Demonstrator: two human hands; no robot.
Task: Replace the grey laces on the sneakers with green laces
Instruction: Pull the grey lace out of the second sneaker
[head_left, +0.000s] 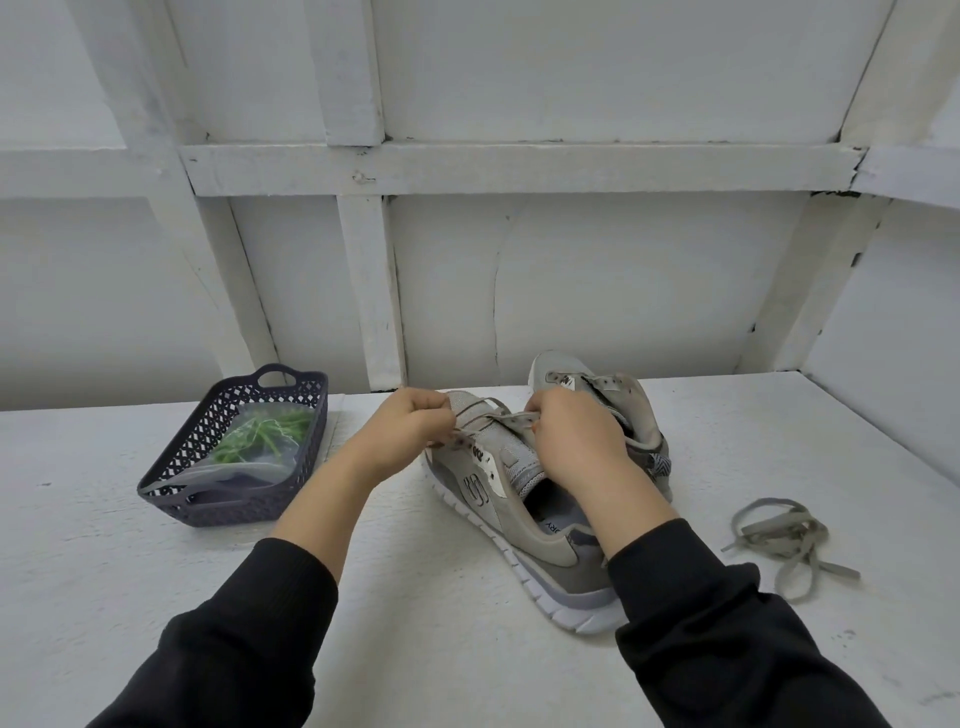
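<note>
Two grey sneakers stand side by side on the white table. The near sneaker (524, 525) carries a grey lace (485, 413) only across its front eyelets. My left hand (410, 426) pinches that lace at the left eyelet row. At the right eyelet row, my right hand (569, 436) grips the same lace. The far sneaker (602, 387) behind has bare eyelets. A loose grey lace (787, 538) lies in a heap to the right. Green laces (262, 434) sit in a clear bag inside the dark basket (171, 491) on the left.
A white panelled wall (519, 260) with wooden battens rises right behind the table. The table's right edge (883, 441) runs diagonally close to the loose lace. Black sleeves cover both forearms.
</note>
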